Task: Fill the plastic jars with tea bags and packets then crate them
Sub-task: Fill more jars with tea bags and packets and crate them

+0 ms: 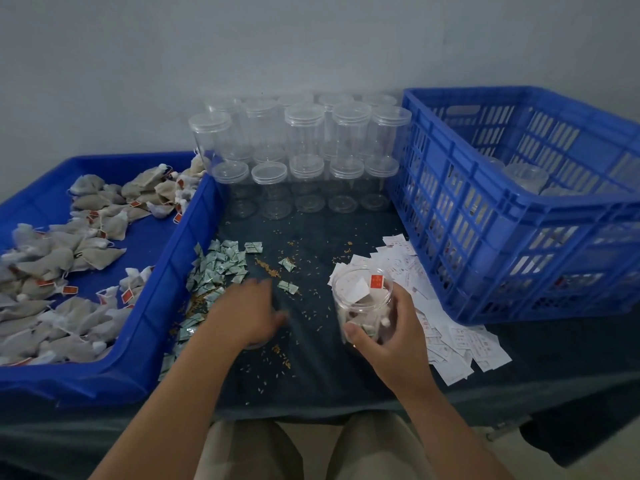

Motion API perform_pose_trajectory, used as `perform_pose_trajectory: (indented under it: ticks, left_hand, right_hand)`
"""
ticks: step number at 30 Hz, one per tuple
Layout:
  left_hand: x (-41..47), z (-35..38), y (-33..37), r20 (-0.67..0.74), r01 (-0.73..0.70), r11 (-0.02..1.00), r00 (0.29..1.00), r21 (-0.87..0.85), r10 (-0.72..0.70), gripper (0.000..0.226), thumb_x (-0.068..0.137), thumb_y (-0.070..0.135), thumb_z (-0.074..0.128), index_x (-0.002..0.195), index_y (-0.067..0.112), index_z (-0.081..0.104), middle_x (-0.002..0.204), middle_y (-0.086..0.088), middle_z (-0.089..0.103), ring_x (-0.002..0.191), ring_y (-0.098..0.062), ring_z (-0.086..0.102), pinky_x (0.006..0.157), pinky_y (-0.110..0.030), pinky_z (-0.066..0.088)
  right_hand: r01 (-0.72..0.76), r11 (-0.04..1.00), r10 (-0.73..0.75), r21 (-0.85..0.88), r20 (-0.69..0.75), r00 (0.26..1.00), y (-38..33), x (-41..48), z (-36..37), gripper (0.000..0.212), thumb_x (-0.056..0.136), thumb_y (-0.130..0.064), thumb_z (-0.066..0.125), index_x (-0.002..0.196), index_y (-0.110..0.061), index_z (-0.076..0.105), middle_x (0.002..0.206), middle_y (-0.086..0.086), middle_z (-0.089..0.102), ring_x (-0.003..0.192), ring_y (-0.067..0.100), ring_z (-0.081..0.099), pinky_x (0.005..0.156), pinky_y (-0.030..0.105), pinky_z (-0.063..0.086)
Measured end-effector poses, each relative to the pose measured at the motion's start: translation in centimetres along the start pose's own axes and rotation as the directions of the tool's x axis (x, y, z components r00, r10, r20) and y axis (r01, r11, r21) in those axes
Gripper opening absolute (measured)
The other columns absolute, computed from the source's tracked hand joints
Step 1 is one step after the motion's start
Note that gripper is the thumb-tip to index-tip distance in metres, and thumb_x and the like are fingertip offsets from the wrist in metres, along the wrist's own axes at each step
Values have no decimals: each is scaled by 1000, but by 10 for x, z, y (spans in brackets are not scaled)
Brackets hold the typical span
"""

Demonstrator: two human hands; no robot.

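Observation:
My right hand (388, 332) grips an open clear plastic jar (362, 299) standing on the dark table; the jar holds tea bags, a red tag and a white slip. My left hand (247, 315) hovers blurred over the table just right of the pile of small green packets (216, 271), fingers spread toward two loose packets (288, 286). Whether it holds anything is unclear. Tea bags (69, 254) with red tags fill the blue tray (166, 299) on the left. White paper slips (450, 341) lie to the right of the jar.
Rows of lidded empty jars (304, 150) are stacked at the back against the wall. A blue slatted crate (519, 237) at the right holds a few filled jars (526, 176). Spilled grains (270, 270) dot the table. My knees show below the table's front edge.

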State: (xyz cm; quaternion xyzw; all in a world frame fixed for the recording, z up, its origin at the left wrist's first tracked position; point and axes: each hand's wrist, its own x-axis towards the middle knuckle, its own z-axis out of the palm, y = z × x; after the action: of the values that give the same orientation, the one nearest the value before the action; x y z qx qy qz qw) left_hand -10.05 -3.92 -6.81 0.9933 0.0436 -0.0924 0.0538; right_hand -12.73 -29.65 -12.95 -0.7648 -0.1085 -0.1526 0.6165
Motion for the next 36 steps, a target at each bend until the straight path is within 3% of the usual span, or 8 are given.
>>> perform_pose_trajectory:
  ticks: [2, 7, 12, 16, 20, 25, 29, 36]
  left_hand:
    - [-1, 13, -12, 41, 57, 998, 997, 24, -58, 62, 88, 65, 70, 132, 24, 53, 133, -3, 63, 120, -26, 61, 97, -42, 53]
    - [-3, 19, -17, -223, 19, 982, 973, -190, -62, 86, 78, 55, 87, 149, 31, 46, 140, 0, 57, 124, -24, 57, 98, -40, 51]
    - [-11, 2, -10, -412, -120, 799, 895, -589, -169, 17, 86, 43, 82, 100, 42, 72, 90, 27, 66, 83, 0, 64, 63, -16, 44]
    - [-16, -12, 7, -403, -240, 550, 894, -800, -196, 19, 92, 43, 78, 90, 33, 62, 112, 26, 70, 96, 6, 67, 83, -31, 57]
    - [-28, -22, 5, -283, -294, 341, 956, -893, 82, 23, 97, 36, 69, 94, 21, 53, 131, 25, 69, 114, -3, 71, 94, -40, 61]
    - [-48, -18, 9, -292, -425, 578, 904, -696, 314, 46, 79, 76, 75, 106, 50, 48, 133, 29, 58, 114, 1, 66, 85, -28, 61]
    - [-45, -23, 28, -288, -480, 767, 876, -426, 388, 85, 74, 89, 65, 146, 56, 33, 135, 38, 43, 129, 10, 42, 105, -26, 44]
    - [-48, -37, 64, -133, -394, 904, 917, -168, 375, 74, 74, 94, 46, 129, 44, 45, 132, 26, 42, 125, -4, 39, 101, -31, 39]
  right_hand:
    - [-1, 1000, 1, -2, 1, 1000, 2, 0, 0, 79, 72, -57, 85, 140, -45, 46, 133, -36, 59, 126, -5, 61, 95, 8, 48]
    - [10, 1000, -10, -17, 8, 1000, 3, 0, 1, 82, 71, -57, 84, 142, -37, 48, 133, -42, 56, 125, -12, 57, 96, 4, 45]
    - [77, 997, -72, -29, 129, 989, -16, -3, 11, 80, 74, -61, 90, 140, -51, 46, 130, -26, 63, 118, 3, 66, 90, 14, 55]
    - [126, 992, -120, -3, 296, 948, -29, -6, 37, 83, 76, -61, 91, 144, -49, 46, 132, -21, 64, 122, 8, 65, 95, 13, 51]
    - [97, 994, -107, 49, 284, 953, -23, -7, 47, 84, 76, -51, 94, 146, -45, 48, 138, -15, 65, 128, 13, 64, 99, 19, 53]
    - [55, 998, -59, 24, 245, 968, -17, -8, 45, 80, 76, -61, 90, 142, -44, 49, 133, -15, 67, 122, 14, 67, 93, 22, 56]
    - [33, 999, -31, -6, 256, 966, -14, -9, 45, 76, 78, -58, 91, 139, -44, 48, 130, -15, 67, 118, 15, 68, 87, 29, 60]
    - [-14, 1000, 15, -4, 292, 956, -8, -6, 48, 69, 77, -40, 88, 129, -54, 45, 118, -15, 67, 100, 15, 72, 72, 33, 62]
